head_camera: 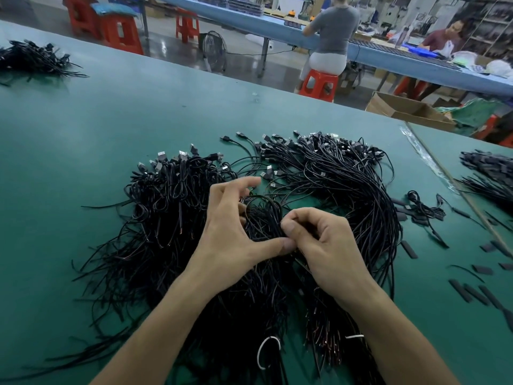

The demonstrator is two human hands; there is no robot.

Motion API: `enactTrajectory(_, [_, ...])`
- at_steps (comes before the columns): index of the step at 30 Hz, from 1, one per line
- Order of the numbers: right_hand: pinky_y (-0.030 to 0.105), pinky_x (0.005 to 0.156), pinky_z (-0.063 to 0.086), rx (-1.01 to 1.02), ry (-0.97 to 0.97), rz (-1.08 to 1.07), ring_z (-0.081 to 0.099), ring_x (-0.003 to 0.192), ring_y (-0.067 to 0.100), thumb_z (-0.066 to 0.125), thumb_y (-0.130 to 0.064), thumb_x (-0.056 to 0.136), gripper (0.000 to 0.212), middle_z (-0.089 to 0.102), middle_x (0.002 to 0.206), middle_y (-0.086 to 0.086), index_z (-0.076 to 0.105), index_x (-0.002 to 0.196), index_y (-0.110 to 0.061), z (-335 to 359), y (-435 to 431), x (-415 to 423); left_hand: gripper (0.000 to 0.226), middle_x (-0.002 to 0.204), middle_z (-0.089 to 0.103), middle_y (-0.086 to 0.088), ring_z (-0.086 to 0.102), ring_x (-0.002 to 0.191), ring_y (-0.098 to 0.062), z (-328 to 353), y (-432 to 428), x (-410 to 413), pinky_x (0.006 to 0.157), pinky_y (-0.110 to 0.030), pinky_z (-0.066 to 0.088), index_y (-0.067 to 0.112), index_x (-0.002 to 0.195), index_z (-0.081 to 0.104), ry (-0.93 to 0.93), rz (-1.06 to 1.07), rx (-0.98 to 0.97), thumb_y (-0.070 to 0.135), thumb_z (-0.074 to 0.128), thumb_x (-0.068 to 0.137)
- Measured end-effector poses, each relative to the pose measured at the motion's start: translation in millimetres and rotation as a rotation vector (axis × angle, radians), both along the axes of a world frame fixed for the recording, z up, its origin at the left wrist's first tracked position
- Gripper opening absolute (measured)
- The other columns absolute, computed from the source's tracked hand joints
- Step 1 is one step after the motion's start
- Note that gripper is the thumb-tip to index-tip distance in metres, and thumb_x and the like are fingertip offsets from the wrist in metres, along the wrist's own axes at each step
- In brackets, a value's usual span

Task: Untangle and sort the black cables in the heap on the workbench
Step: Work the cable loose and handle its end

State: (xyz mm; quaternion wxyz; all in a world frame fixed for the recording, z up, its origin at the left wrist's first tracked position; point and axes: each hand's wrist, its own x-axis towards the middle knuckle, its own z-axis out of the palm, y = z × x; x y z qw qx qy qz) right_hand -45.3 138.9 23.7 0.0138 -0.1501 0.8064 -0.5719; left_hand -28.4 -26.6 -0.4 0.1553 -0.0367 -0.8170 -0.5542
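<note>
A big heap of black cables [172, 218] with USB plugs at the far ends covers the middle of the green workbench [97, 129]. My left hand [230, 234] and my right hand [324, 245] meet over the heap's centre. Between them stands a small bunch of black cables [263, 218] that loops upward. My left thumb and curled fingers wrap around this bunch from the left. My right hand pinches strands of the same bunch from the right with curled fingers. A second mass of cables [347, 184] fans out to the right.
Another cable pile [33, 59] lies at the far left, and one more [488, 173] at the right edge. Short black sleeve pieces [472, 290] are scattered at the right. White ties [266, 351] lie near me. People sit at a blue bench [333, 34] behind.
</note>
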Motion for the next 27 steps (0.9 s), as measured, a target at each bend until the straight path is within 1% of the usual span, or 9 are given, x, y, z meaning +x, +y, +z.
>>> enactTrajectory(4, [0.028, 0.077, 0.055, 0.018, 0.043, -0.012, 0.065, 0.074, 0.01, 0.065, -0.018, 0.095, 0.015, 0.071, 0.075, -0.011, 0.07, 0.083, -0.024, 0.7, 0.4, 0.6, 0.098, 0.111, 0.035, 0.028, 0.047, 0.09, 0.004, -4.9, 0.3, -1.4, 0.071, -0.012, 0.046, 0.053, 0.13, 0.032, 0.044, 0.153, -0.059, 0.065, 0.086, 0.049])
enactTrajectory(7, [0.021, 0.074, 0.053, 0.027, 0.045, -0.012, 0.065, 0.074, 0.009, 0.065, -0.02, 0.095, 0.014, 0.071, 0.078, -0.011, 0.07, 0.084, -0.025, -0.7, -2.7, -0.1, 0.064, 0.071, 0.054, 0.011, 0.05, 0.058, -0.001, -7.9, 0.6, -1.8, 0.053, -0.015, 0.044, 0.045, 0.122, 0.053, 0.008, 0.112, -0.098, 0.056, 0.083, 0.067])
enactTrajectory(9, [0.021, 0.077, 0.053, -0.011, 0.02, 0.0, 0.068, 0.079, 0.007, 0.065, -0.017, 0.095, 0.012, 0.072, 0.081, -0.009, 0.072, 0.086, -0.022, -0.9, -4.3, -0.9, 0.033, 0.062, 0.057, 0.006, 0.05, 0.049, -0.006, -8.1, 3.6, -1.0, 0.047, -0.018, 0.043, 0.043, 0.111, 0.063, 0.022, 0.028, -0.083, 0.04, 0.078, 0.082])
enactTrajectory(13, [0.018, 0.075, 0.053, -0.121, -0.021, 0.043, 0.069, 0.078, 0.005, 0.064, -0.012, 0.095, 0.015, 0.073, 0.079, -0.006, 0.073, 0.086, -0.019, 2.2, -2.7, -1.3, 0.014, 0.069, 0.069, 0.01, 0.065, 0.057, -0.015, -3.1, 3.4, 0.5, 0.054, -0.032, 0.054, 0.042, 0.099, 0.067, 0.05, -0.144, 0.008, 0.031, 0.067, 0.091])
enactTrajectory(17, [0.021, 0.067, 0.052, -0.116, -0.065, 0.032, 0.06, 0.066, 0.005, 0.071, -0.018, 0.089, 0.012, 0.069, 0.07, -0.005, 0.075, 0.082, -0.027, -3.0, 2.5, -7.2, 0.024, 0.087, 0.071, -0.001, 0.068, 0.079, -0.024, 3.3, 1.6, 0.6, 0.073, -0.048, 0.058, 0.032, 0.102, 0.069, 0.001, -0.221, 0.131, 0.039, 0.049, 0.089])
enactTrajectory(20, [0.023, 0.069, 0.051, 0.127, -0.123, 0.028, 0.057, 0.067, 0.004, 0.075, -0.029, 0.087, 0.014, 0.068, 0.081, -0.002, 0.071, 0.099, -0.034, -14.9, 14.1, -14.3, 0.037, 0.087, 0.071, -0.002, 0.068, 0.08, -0.028, 5.8, -2.4, -1.7, 0.072, -0.056, 0.056, 0.027, 0.095, 0.071, 0.034, -0.103, 0.158, 0.051, 0.043, 0.096])
enactTrajectory(22, [0.018, 0.075, 0.051, 0.46, -0.103, -0.043, 0.061, 0.08, 0.0, 0.071, -0.035, 0.09, 0.025, 0.066, 0.092, -0.01, 0.066, 0.114, -0.032, -26.9, 26.8, -20.1, 0.028, 0.08, 0.067, 0.001, 0.064, 0.071, -0.013, 4.7, -11.8, -7.1, 0.063, -0.033, 0.058, 0.02, 0.101, 0.07, 0.105, 0.033, 0.035, 0.041, 0.051, 0.099])
enactTrajectory(24, [0.025, 0.089, 0.05, 0.722, -0.069, -0.127, 0.059, 0.101, 0.008, 0.064, -0.034, 0.095, 0.034, 0.062, 0.113, -0.005, 0.061, 0.127, -0.022, -36.8, 35.0, -22.4, 0.018, 0.085, 0.062, 0.007, 0.056, 0.069, 0.0, 3.7, -27.1, -16.9, 0.067, -0.011, 0.047, 0.015, 0.114, 0.066, 0.151, 0.185, -0.197, 0.019, 0.055, 0.099])
enactTrajectory(27, [0.03, 0.096, 0.046, 0.87, -0.024, -0.153, 0.054, 0.112, 0.018, 0.056, -0.034, 0.099, 0.036, 0.056, 0.123, 0.002, 0.057, 0.131, -0.016, -46.3, 32.0, -21.0, 0.036, 0.098, 0.059, 0.004, 0.055, 0.079, -0.004, 5.8, -50.2, -32.6, 0.079, -0.014, 0.042, 0.027, 0.135, 0.052, 0.073, 0.326, -0.355, 0.018, 0.056, 0.101])
